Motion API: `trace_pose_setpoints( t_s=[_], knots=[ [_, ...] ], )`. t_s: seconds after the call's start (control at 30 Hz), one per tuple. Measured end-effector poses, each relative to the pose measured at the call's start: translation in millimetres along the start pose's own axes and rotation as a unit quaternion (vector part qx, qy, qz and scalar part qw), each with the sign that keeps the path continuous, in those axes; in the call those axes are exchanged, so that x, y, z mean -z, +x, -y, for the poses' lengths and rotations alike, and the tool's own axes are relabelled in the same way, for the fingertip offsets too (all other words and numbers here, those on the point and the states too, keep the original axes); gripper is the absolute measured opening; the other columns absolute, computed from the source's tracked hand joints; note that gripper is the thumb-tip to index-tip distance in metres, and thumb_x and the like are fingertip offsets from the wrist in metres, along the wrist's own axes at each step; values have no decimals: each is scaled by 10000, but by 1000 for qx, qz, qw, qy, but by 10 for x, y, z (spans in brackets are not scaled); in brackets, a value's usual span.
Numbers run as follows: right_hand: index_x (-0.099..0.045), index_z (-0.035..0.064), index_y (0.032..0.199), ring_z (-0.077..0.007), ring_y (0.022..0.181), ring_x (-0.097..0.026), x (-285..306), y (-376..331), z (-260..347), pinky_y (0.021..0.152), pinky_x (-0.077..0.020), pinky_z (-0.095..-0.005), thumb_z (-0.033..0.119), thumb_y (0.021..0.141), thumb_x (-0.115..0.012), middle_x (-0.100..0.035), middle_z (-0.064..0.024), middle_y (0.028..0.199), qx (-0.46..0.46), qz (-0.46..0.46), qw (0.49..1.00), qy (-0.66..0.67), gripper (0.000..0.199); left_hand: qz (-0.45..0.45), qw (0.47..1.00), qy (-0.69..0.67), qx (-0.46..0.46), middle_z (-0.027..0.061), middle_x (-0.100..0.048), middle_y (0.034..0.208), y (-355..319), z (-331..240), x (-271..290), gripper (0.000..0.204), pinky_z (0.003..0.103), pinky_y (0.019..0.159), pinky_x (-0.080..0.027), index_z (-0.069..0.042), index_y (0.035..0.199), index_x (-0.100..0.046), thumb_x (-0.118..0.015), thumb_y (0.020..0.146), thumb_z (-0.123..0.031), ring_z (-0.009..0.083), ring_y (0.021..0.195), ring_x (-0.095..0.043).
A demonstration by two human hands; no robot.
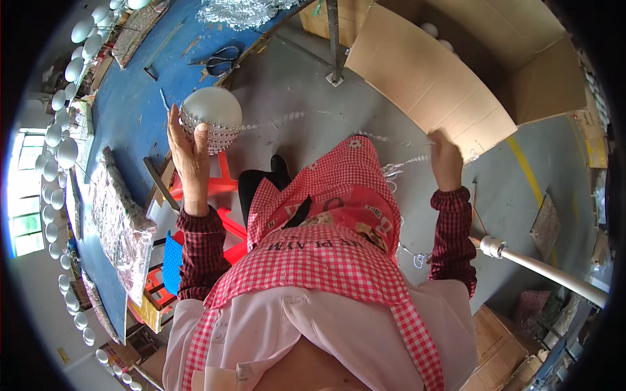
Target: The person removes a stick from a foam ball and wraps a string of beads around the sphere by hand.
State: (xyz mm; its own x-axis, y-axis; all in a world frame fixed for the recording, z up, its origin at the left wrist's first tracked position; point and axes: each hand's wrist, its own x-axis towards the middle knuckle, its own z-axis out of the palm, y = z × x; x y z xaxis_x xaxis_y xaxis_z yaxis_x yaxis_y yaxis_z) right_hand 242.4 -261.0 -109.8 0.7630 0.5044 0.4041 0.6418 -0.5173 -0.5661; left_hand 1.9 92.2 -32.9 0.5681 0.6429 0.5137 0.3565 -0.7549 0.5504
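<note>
Cradling a white ball (pixel 212 117) from below and behind, with the left hand (pixel 189 156) raised and its fingers (pixel 175 130) curled up around the near side, thumb pressed against a band of small beads already ringing the ball's lower half. Held above the edge of a blue table (pixel 130 98), just over a red stool (pixel 222 186). Trailing from the ball's right side, a thin bead strand (pixel 293 118), clear and glittery, stretched across the grey floor (pixel 287 78) toward the other side. Pinching that strand's far end, the right hand (pixel 445 159), fingers closed tight, knuckles up, close to the flap of a big open cardboard box (pixel 430 78). More loops of the same strand pooled over a raised knee under a pink checked apron (pixel 326 254), some hanging lower by the right sleeve. Both forearms in dark red checked sleeves. On the table beyond the ball: a pair of black scissors (pixel 222 60), a heap of silvery beading (pixel 238 13) at the far edge, a long foil-wrapped bundle (pixel 120 221) down the near side, and a curving row of plain white balls (pixel 55 150) along the left rim. Inside the box, a couple of pale round shapes, too small to make out. Lower right, a white pipe (pixel 548 270) slanting in over the floor, with more cardboard stacked beneath it.
</note>
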Motion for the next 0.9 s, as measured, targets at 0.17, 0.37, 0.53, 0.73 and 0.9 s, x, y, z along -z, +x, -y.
trace_pose_setpoints(
  t_s=[0.17,0.37,0.53,0.73,0.9],
  knots=[
    [-549,60,823,-317,629,-585,-22,-97,183,531,-423,-378,110,807,-530,-576,-139,673,-73,111,984,122,56,-31,997,61,-29,216,-388,1314,-67,-18,22,605,398,1000,-303,-20,1341,-318,-520,885,-362,323,1225,-377],
    [-579,53,848,-273,591,-583,-93,-232,560,511,-434,-332,94,785,-579,-586,-125,696,-78,117,986,84,76,107,984,-131,-49,149,-464,1224,-364,-561,-202,523,326,774,-469,-25,1264,-432,-637,787,-79,222,864,-579],
    [-564,32,838,-241,571,-570,-33,-205,1039,505,-444,-313,6,745,-589,-574,-99,683,69,65,969,227,100,593,765,-248,46,68,-591,846,-566,-1433,-754,566,232,631,-455,-43,1294,-365,-639,813,-161,72,703,-545],
    [-559,35,922,-242,624,-590,-68,-330,911,540,-461,-312,-21,689,-583,-583,-86,731,26,54,970,235,241,529,762,-371,50,64,-565,735,-781,-1434,-839,325,252,611,-438,40,1046,-534,-599,851,-212,103,664,-525],
    [-565,67,960,-240,731,-620,-184,-411,962,612,-490,-339,36,671,-616,-609,-94,815,69,62,970,222,295,636,712,-284,95,38,-566,770,-747,-1422,-861,328,237,646,-441,31,1024,-543,-587,865,-252,82,705,-524]
  ],
)
